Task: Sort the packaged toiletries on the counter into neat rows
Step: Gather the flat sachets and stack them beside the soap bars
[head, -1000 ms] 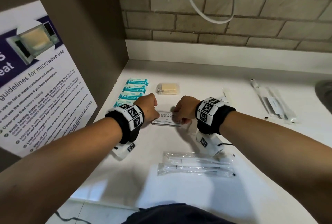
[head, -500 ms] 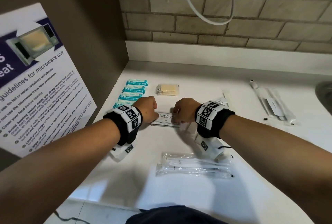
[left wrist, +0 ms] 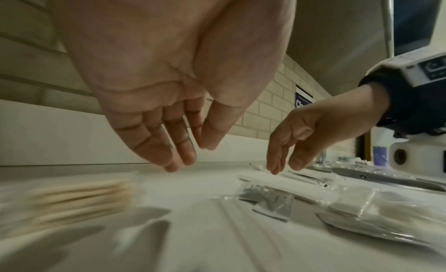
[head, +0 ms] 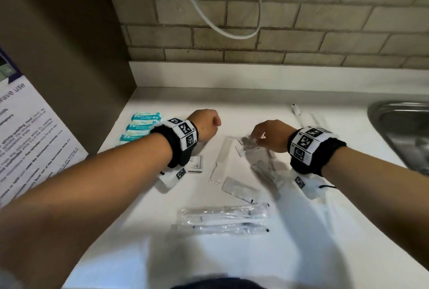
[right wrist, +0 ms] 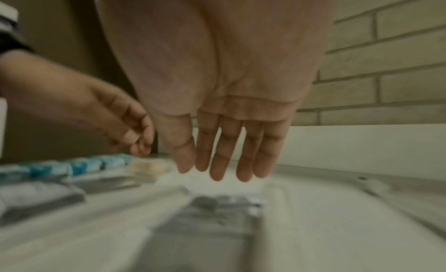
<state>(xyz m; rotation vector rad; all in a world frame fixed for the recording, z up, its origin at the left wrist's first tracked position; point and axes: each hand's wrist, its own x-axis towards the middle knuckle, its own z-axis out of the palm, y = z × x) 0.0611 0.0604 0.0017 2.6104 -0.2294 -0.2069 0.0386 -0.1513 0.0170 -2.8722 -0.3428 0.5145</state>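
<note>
White counter [head: 144,254], our stock near to far: two clear toothbrush packs [head: 222,220]; a flat sachet [head: 196,163]; a comb sleeve [head: 220,161]; our left hand [head: 205,125] and right hand [head: 270,135], both empty, fingers loose and extended; teal packets [head: 139,127] by the wall.

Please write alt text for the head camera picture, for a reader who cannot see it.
Two bare hands hover above a white counter with packaged toiletries: the left hand near a row of teal packets, the right hand over loose clear packets. Two clear long packets lie nearer the person, and a steel sink is at right.
</note>
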